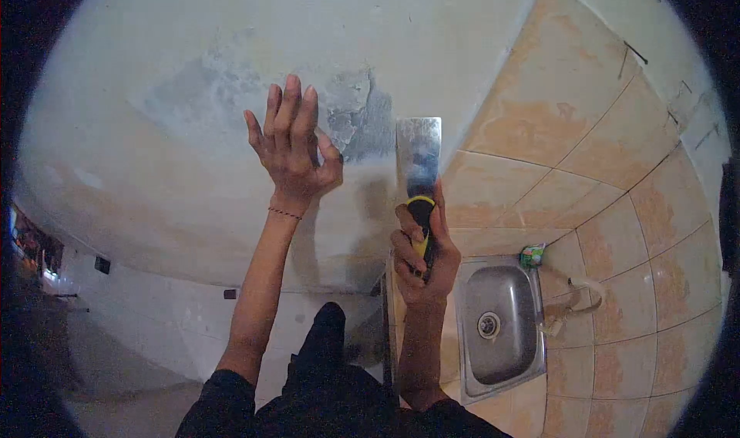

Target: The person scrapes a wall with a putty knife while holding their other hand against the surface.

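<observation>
My left hand (291, 141) is raised with its fingers stretched out, overlapping a rough grey patch (196, 91) on the pale wall (308, 21). A thin dark cord circles that wrist. Flaking, cracked plaster (354, 110) shows just right of the fingers. In my right hand (425, 257) is a putty knife (420, 149) with a yellow and black handle, held upright. My fingers wrap round the handle. Its wide metal blade points up, right of the patch and near the tiled wall's edge.
Orange and cream tiles (593, 129) cover the wall to the right. Below them a steel sink (501, 322) is set in a counter, with a green packet (532, 254) at its far corner and a curved faucet (586, 295) beside it. A white tiled surface (169, 307) lies lower left.
</observation>
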A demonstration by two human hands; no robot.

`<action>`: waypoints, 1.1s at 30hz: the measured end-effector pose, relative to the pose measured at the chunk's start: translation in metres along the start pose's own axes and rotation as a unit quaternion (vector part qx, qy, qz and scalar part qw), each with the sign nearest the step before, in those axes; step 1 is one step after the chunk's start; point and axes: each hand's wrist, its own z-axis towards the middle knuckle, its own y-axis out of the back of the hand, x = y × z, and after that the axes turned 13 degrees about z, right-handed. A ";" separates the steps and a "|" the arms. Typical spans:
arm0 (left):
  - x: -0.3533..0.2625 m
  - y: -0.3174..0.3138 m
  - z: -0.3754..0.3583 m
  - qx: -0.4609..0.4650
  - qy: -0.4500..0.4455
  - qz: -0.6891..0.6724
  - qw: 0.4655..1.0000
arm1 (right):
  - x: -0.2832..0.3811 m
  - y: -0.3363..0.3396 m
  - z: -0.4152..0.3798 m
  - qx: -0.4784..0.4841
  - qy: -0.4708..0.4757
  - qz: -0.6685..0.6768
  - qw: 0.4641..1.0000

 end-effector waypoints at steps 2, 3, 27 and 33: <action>0.000 0.000 0.001 -0.003 -0.002 0.003 1.000 | 0.000 0.003 0.004 0.015 -0.001 -0.003 1.000; 0.001 -0.002 0.001 -0.007 0.000 0.003 1.000 | -0.001 0.001 0.007 0.008 0.003 -0.020 1.000; 0.002 -0.005 -0.002 -0.014 0.005 0.016 1.000 | -0.007 -0.004 0.012 -0.008 0.028 -0.109 0.994; 0.002 -0.004 -0.002 -0.009 0.007 0.000 1.000 | -0.010 -0.003 0.009 -0.021 0.037 -0.070 0.997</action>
